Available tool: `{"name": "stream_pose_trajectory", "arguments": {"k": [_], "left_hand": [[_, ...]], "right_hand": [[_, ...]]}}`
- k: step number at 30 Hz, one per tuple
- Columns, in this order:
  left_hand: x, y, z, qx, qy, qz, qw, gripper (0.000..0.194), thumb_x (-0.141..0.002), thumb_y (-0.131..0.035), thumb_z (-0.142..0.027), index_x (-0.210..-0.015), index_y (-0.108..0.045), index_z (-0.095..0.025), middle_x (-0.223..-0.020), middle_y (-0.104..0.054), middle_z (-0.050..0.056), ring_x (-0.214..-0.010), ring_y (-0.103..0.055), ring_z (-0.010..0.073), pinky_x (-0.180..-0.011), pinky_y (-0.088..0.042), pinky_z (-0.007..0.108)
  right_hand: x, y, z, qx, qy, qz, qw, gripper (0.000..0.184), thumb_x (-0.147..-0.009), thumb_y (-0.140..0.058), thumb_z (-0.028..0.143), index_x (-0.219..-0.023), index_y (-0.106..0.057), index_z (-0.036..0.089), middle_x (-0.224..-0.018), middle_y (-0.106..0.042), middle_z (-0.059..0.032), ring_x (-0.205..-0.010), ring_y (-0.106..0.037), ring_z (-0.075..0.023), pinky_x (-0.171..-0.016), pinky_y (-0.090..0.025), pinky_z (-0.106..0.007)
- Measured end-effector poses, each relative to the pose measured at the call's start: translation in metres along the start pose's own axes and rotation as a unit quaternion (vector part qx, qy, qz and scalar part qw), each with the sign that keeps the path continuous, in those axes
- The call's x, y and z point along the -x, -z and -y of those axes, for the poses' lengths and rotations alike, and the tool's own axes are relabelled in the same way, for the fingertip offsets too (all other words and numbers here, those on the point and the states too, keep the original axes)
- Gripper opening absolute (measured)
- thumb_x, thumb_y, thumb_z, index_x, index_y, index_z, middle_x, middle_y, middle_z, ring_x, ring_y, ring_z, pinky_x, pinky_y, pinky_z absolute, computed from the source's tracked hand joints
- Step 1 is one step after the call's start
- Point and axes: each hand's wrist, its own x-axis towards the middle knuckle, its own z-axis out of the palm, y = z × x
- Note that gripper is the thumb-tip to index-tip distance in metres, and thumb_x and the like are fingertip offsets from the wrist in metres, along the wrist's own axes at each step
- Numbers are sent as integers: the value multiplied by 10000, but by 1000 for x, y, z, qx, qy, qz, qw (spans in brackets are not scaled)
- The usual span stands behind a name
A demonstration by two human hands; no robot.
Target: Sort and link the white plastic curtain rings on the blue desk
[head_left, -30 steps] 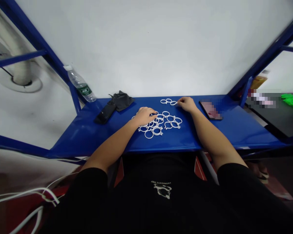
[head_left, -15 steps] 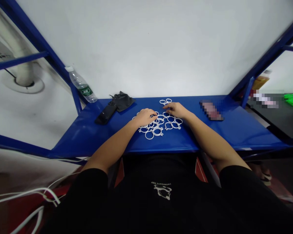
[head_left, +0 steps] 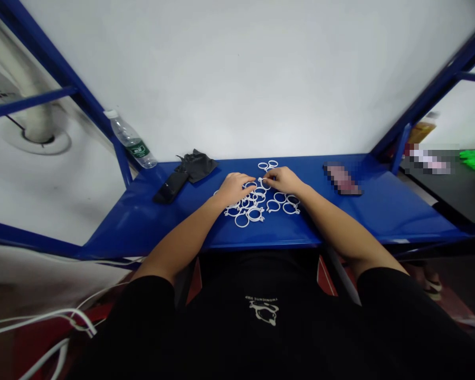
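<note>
Several white plastic rings with small clip-like tabs (head_left: 255, 214) lie in an overlapping pile on the blue table (head_left: 182, 227). My left hand (head_left: 233, 189) rests over the left side of this pile, fingers loosely curved and apart, hiding some rings beneath it. The fingertips of my right hand (head_left: 283, 180) pinch one white ring (head_left: 265, 184), which is tilted up at the pile's far right side. A looser group of white rings (head_left: 273, 206) lies just below the right hand. Beyond its fingers sits a small cluster of rings (head_left: 263, 165).
On the left, a dark phone (head_left: 170, 188) touches a crumpled black bag (head_left: 200, 164), and a clear bottle (head_left: 132, 141) leans by the frame. A blurred-out pinkish item (head_left: 342, 178) lies at right. Blue posts (head_left: 404, 148) and a white wall (head_left: 237, 79) bound the table.
My right hand has drawn slightly towards me and now pinches a ring. Rings below that hand have shifted apart a little. The left hand has barely moved.
</note>
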Motion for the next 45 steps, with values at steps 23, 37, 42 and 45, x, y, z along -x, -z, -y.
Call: {"name": "stream_pose_trajectory", "arguments": {"k": [23,37,42,45], "left_hand": [[0,0,6,-9,-28,-45,999,167,-1128,-750,-346,-1049,-881,-280,-1081,-898,54,-1032,-797,270,-1098,-559,492],[-2,-6,3,9,-6,-82,997,93,-1089,-795,-275,-1124,-881,-261,-1154,-896,53,-1115,-800,269,-1090,-570,472],[-1,-6,4,22,-2,-18,1000,131,-1104,-768,-297,-1132,-892,-266,-1205,-890,55,-1149,-779,275,-1115,-564,486],[-1,-7,3,30,0,-5,1000,141,-1103,-767,-309,-1149,-895,-272,-1236,-887,59,-1184,-772,282,-1137,-561,495]], "right_hand": [[0,-15,29,-63,150,-57,985,223,-1128,-579,316,-1085,-780,229,-1078,-803,-122,-994,-710,-283,-943,-581,-437],[0,-4,4,77,80,-48,993,284,-1093,-609,251,-1259,-838,220,-1197,-834,-132,-1081,-752,-288,-907,-581,-390],[0,1,-12,115,13,-12,993,384,-1020,-681,179,-1367,-840,221,-1377,-818,-137,-1209,-765,-299,-969,-595,-369],[0,3,-15,115,-18,0,993,275,-1037,-718,254,-1264,-870,218,-1274,-857,-127,-1145,-790,-308,-967,-601,-388]]}}
